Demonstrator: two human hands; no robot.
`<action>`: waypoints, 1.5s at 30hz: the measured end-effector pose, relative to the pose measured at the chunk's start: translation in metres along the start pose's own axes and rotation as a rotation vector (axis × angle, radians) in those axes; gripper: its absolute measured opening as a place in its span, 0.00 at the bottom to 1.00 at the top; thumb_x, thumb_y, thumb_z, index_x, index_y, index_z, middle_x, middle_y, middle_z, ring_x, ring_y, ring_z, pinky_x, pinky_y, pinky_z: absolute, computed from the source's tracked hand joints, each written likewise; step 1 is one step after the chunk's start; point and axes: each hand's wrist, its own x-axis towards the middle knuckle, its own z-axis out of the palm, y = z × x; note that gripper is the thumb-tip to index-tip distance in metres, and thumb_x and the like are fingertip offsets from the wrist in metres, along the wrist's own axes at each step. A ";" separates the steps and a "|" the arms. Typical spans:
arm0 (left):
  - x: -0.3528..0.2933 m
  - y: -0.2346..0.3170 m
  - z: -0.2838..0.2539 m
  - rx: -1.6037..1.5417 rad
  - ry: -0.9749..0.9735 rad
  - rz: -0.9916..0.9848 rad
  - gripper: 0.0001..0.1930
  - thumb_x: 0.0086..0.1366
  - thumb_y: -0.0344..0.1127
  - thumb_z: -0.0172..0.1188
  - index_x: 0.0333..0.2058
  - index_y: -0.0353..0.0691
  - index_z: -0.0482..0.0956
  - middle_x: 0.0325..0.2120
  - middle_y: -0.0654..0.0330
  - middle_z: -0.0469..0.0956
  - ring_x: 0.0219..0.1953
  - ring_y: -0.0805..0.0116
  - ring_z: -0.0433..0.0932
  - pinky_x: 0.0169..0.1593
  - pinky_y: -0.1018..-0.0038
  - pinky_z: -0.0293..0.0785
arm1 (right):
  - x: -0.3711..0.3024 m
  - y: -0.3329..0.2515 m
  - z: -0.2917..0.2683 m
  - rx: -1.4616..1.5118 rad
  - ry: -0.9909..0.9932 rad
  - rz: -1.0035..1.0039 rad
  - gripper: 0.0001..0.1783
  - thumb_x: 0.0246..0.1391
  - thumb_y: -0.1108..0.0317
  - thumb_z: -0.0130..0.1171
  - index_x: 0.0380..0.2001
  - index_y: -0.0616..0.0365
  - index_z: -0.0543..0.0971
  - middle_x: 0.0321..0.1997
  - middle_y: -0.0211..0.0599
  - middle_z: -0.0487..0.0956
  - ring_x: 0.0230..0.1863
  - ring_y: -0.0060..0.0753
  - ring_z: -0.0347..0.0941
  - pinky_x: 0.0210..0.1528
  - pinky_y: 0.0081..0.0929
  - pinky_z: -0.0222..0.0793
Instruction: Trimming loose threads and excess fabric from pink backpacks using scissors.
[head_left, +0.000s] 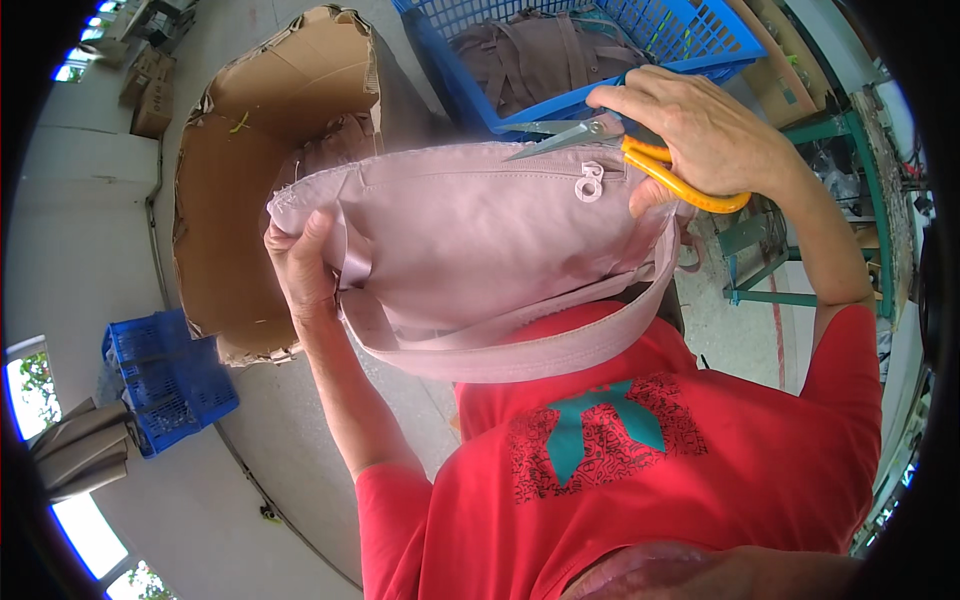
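Note:
A pale pink fabric bag (480, 230) is held up in front of me, its zipper edge on top and a long strap (520, 358) looping below. My left hand (305, 268) grips the bag's left end, thumb on the near side beside a short shiny strap piece. At the upper right, my right hand (705, 130) is closed on scissors (690, 183) with orange handles. The scissor blades are spread apart and point left, over the bag's top edge. A round pink zipper pull (589, 182) hangs just below them.
Behind the bag's left end stands a tall open cardboard box (225, 200) with pinkish fabric inside. A blue plastic crate (470, 85) beyond holds more such bags (550, 55). More blue crates (170, 380) sit at the left; a green metal frame (870, 190) is on the right.

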 end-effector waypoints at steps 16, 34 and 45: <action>-0.003 -0.006 -0.009 0.069 0.078 -0.041 0.13 0.48 0.32 0.63 0.34 0.34 0.76 0.27 0.61 0.77 0.28 0.73 0.74 0.35 0.77 0.71 | 0.017 -0.002 0.010 0.052 -0.056 -0.090 0.28 0.33 0.56 0.68 0.33 0.63 0.68 0.21 0.45 0.71 0.25 0.47 0.70 0.28 0.36 0.64; 0.018 0.080 0.120 1.031 -0.529 0.618 0.48 0.36 0.51 0.71 0.52 0.28 0.60 0.45 0.39 0.68 0.49 0.44 0.67 0.51 0.63 0.63 | 0.019 -0.030 -0.001 0.825 0.207 0.030 0.26 0.38 0.74 0.57 0.47 0.60 0.69 0.43 0.32 0.72 0.44 0.23 0.66 0.49 0.22 0.61; -0.013 0.014 0.004 0.128 0.100 -0.020 0.10 0.52 0.32 0.61 0.33 0.34 0.77 0.27 0.63 0.77 0.29 0.77 0.73 0.34 0.81 0.69 | -0.030 0.003 0.009 1.013 0.049 0.271 0.46 0.27 0.42 0.67 0.47 0.61 0.67 0.38 0.31 0.70 0.39 0.21 0.65 0.42 0.17 0.60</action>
